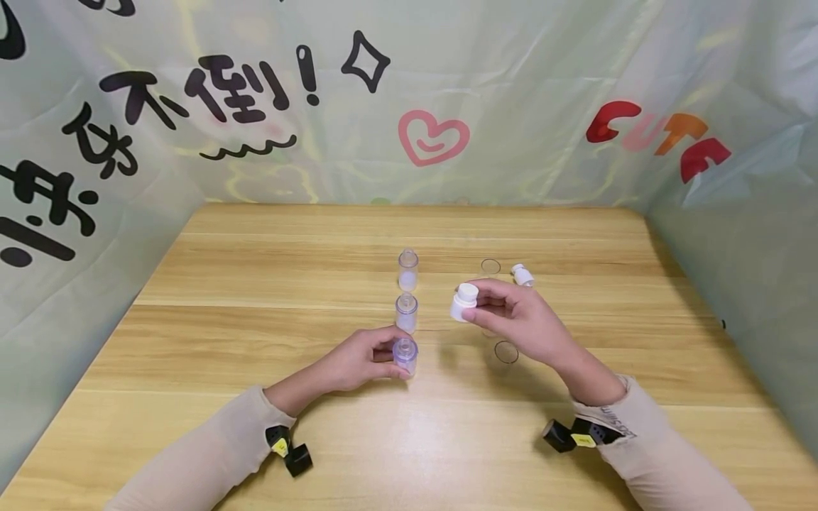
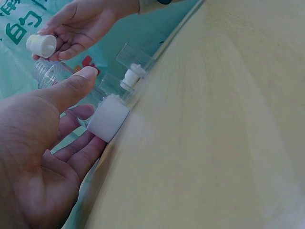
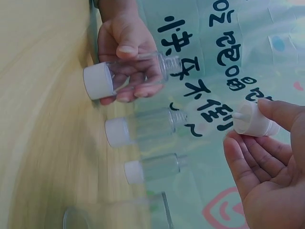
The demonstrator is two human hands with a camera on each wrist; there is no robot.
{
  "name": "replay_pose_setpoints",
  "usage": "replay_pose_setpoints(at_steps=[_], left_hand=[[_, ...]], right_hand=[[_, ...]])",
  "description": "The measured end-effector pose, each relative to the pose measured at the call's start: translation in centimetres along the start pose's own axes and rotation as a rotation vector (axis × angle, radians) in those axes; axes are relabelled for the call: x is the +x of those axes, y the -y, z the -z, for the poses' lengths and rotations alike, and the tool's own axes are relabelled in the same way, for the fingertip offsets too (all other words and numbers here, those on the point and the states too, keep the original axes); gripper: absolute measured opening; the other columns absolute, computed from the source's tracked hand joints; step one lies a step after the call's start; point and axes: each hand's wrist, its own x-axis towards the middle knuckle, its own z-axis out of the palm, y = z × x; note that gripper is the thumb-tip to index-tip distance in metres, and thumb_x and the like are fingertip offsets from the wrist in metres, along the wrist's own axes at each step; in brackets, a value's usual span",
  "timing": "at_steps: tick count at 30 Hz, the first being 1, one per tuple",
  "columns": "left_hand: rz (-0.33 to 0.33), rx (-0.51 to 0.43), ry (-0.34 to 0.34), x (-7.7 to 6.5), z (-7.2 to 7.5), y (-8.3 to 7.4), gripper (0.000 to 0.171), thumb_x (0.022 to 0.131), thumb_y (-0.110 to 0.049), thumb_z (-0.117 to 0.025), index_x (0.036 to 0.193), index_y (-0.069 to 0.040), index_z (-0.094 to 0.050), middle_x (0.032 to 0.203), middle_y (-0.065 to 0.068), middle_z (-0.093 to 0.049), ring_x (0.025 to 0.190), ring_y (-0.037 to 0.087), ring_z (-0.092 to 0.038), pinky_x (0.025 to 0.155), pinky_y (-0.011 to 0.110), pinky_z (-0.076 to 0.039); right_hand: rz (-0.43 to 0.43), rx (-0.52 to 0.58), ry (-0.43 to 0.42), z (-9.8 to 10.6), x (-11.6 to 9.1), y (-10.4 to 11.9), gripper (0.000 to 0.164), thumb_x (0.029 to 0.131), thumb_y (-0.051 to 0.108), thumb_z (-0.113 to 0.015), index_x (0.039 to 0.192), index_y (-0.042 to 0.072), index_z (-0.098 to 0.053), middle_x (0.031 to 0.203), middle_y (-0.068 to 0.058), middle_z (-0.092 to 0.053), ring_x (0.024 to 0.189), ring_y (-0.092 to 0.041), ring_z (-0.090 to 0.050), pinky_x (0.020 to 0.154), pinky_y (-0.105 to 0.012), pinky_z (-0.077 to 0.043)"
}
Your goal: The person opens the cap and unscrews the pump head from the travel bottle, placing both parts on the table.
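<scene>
My left hand (image 1: 363,360) holds the nearest clear bottle (image 3: 138,71) low around its sides. This bottle has a white base (image 2: 108,118) and a bare threaded neck; it stands upright on the table. Above the table, to the right of that bottle and apart from it, my right hand (image 1: 520,319) pinches a white pump head (image 1: 464,302) between thumb and fingers. In the right wrist view a short stem (image 3: 238,116) shows inside its open end. Two similar uncapped bottles, a middle one (image 1: 406,312) and a far one (image 1: 407,270), stand in line behind the held bottle.
Another white pump head (image 1: 522,275) lies on the table at the right. Near it stand clear covers, a far one (image 1: 491,266) and a near one (image 1: 507,353). A printed cloth (image 1: 511,92) walls the wooden table (image 1: 255,284) at the back and sides.
</scene>
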Motion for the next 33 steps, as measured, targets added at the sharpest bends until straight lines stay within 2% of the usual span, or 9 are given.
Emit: replay_pose_setpoints(at_steps=[9,18,24,33], left_hand=[[0.010,-0.006,-0.001,-0.1,0.1,-0.1,0.037,0.084,-0.017,-0.078,0.117,-0.012,-0.063,0.114,0.005,-0.065,0.106,0.018,-0.065,0.091,0.026,-0.053],[0.004,-0.006,-0.002,0.0,0.0,0.0,0.037,0.084,-0.017,-0.078,0.118,-0.012,-0.063,0.114,0.005,-0.065,0.106,0.018,-0.064,0.091,0.026,-0.053],[0.002,-0.004,-0.002,0.0,0.1,0.0,0.038,0.083,-0.016,-0.078,0.118,-0.011,-0.062,0.113,0.005,-0.065,0.105,0.017,-0.065,0.091,0.025,-0.053],[0.007,-0.008,-0.003,-0.1,0.1,-0.1,0.037,0.083,-0.014,-0.078,0.117,-0.011,-0.062,0.113,0.005,-0.065,0.105,0.017,-0.065,0.091,0.026,-0.053]], right_hand=[[0.010,0.020,-0.001,1.0,-0.5,-0.6,0.029,0.091,0.002,-0.069,0.118,-0.003,-0.064,0.106,-0.014,-0.067,0.094,-0.017,-0.066,0.079,-0.027,-0.058],[-0.054,-0.046,-0.029,2.3,-1.5,-1.2,0.031,0.092,0.006,-0.069,0.121,-0.004,-0.063,0.106,-0.014,-0.068,0.095,-0.014,-0.066,0.083,-0.023,-0.056],[-0.097,-0.077,-0.046,3.3,-2.4,-1.9,0.031,0.093,0.009,-0.069,0.120,-0.005,-0.063,0.106,-0.014,-0.068,0.095,-0.012,-0.066,0.080,-0.021,-0.056],[-0.155,-0.080,-0.040,4.2,-3.4,-2.5,0.034,0.094,0.010,-0.067,0.123,-0.007,-0.061,0.110,-0.019,-0.067,0.094,-0.008,-0.066,0.079,-0.025,-0.057]])
